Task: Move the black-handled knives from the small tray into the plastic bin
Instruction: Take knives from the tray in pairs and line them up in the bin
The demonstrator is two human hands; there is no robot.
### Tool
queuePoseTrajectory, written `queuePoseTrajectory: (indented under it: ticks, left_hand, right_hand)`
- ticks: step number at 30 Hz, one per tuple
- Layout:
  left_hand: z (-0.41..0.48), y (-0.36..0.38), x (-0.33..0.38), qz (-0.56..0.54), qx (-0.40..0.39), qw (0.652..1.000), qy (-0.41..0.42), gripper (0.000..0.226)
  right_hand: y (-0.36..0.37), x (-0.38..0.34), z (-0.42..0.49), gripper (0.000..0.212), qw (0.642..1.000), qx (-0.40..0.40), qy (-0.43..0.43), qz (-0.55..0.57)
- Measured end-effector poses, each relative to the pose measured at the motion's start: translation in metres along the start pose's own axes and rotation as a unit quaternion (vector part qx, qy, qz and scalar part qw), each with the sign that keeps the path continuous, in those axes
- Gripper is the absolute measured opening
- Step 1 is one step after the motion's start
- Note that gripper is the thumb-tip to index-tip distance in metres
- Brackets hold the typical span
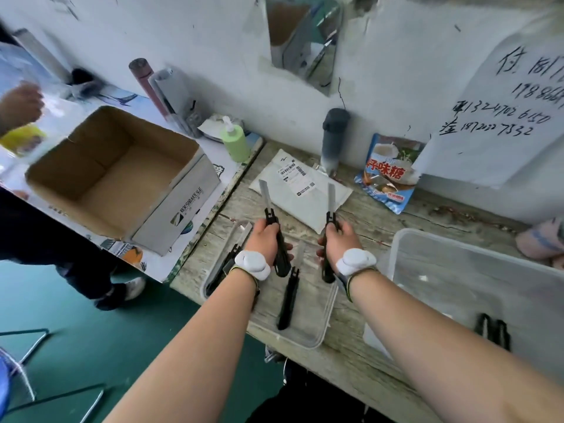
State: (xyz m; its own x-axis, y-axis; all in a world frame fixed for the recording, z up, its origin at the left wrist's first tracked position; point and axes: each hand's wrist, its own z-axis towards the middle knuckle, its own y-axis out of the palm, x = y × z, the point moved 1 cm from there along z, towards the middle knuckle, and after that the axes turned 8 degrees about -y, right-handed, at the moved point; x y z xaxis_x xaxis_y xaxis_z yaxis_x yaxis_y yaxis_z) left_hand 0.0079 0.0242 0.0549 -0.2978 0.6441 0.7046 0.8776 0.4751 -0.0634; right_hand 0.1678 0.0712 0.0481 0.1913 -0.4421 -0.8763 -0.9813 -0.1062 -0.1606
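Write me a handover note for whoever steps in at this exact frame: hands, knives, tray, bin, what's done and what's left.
Left hand: closed on a black-handled knife, blade pointing away, held above the small tray.
Right hand: closed on a second knife, also held up over the tray.
In the tray: one knife lies in the middle; more dark handles sit at its left edge, partly hidden by the left wrist, count unclear.
Plastic bin, on the right: dark handles already show inside.
Done: some knives moved.
Left: drop both held knives into the bin, then clear the tray.
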Motion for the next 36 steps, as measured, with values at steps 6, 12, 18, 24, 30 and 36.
queuePoseTrajectory:
  ticks: [6,12,18,24,30,36]
  left_hand:
    - [-0.04,0.04,0.041,-0.06,-0.053,0.997,0.02,0.044]
    - [-0.069,0.072,0.052,-0.067,-0.082,0.994,0.028,0.036]
    - [-0.094,0.099,0.052,-0.055,-0.134,0.989,0.021,0.015]
    - [-0.111,0.119,0.042,-0.083,-0.182,0.98,0.015,0.021]
    - [-0.127,0.14,0.04,-0.073,-0.177,0.981,0.022,0.05]
    - [-0.129,0.162,0.031,-0.035,-0.168,0.985,0.021,0.065]
  right_hand:
    - [-0.046,-0.063,-0.021,0.038,0.995,0.006,-0.03,0.099]
    - [-0.086,-0.079,-0.038,0.027,0.992,0.007,-0.051,0.113]
    - [-0.121,-0.077,-0.038,0.017,0.995,0.008,-0.068,0.071]
    - [-0.144,-0.061,-0.035,0.032,0.994,0.011,-0.06,0.09]
    - [-0.174,-0.051,-0.037,0.051,0.995,0.032,-0.078,0.055]
    - [-0.203,-0.048,-0.046,0.075,0.996,0.038,-0.071,0.034]
